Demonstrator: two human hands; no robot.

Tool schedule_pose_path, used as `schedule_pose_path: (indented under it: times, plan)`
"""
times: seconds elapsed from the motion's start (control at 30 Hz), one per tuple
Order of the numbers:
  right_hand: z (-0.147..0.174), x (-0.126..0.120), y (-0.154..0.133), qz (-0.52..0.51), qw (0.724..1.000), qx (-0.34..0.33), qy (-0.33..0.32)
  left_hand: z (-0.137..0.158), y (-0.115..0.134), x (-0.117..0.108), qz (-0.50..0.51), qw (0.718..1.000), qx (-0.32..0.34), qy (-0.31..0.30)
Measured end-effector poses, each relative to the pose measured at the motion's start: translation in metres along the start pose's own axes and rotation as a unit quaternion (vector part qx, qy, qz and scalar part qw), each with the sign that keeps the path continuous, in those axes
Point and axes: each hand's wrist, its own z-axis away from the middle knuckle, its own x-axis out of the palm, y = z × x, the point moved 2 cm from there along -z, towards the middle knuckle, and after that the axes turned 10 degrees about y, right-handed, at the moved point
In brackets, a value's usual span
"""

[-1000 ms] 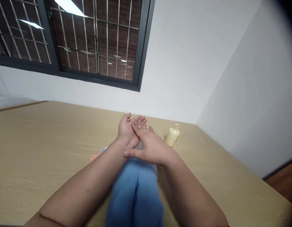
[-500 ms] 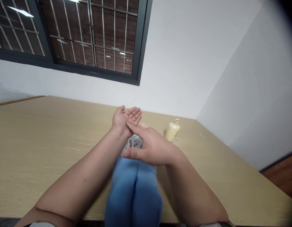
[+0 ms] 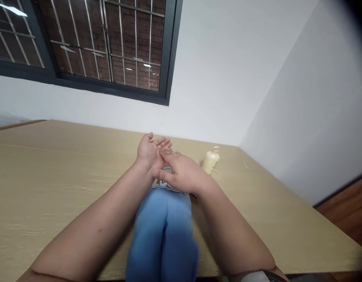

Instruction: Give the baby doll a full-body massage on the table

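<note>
My left hand [image 3: 151,150] is turned palm up above the table, its fingers stretched out and the thumb apart. Across its palm and wrist lies my right hand [image 3: 182,170], palm down, with fingers extended and thumb spread towards the left wrist. Neither hand holds an object. Beneath them is a blue cloth item [image 3: 166,223] with a white cartoon print at its far end, partly hidden by the hands. To the right of my right hand stands a pale yellow pump bottle [image 3: 211,161].
The wooden table [image 3: 66,168] runs back to a white wall [image 3: 218,78]. A barred window [image 3: 110,43] with a dark frame is at the upper left. A thin pale strip [image 3: 245,165] lies on the table at the right.
My right hand has shifted slightly left and away from me, its thumb now near the left wrist. The view has moved a little; the bottle stays in place.
</note>
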Motion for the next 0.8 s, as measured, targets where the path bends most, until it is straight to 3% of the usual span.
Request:
schedule_pose_path:
  times: [0.2,0.47,0.63,0.8]
  plan:
    - [0.011,-0.011,-0.023,-0.035,0.999,-0.027,-0.029,-0.02,0.003,-0.009,0.044,0.999,0.006,-0.008]
    - [0.0,-0.002,-0.008,-0.003,0.999,-0.044,0.015,0.01,-0.01,0.002,0.056,0.994,-0.044,-0.087]
    - [-0.002,-0.001,0.01,0.037,0.999,-0.034,0.007,0.005,-0.002,0.0,0.037,0.999,-0.016,-0.026]
    - [0.002,-0.008,0.018,-0.027,1.0,0.0,0.017,-0.006,-0.015,-0.01,-0.017,1.0,0.015,0.013]
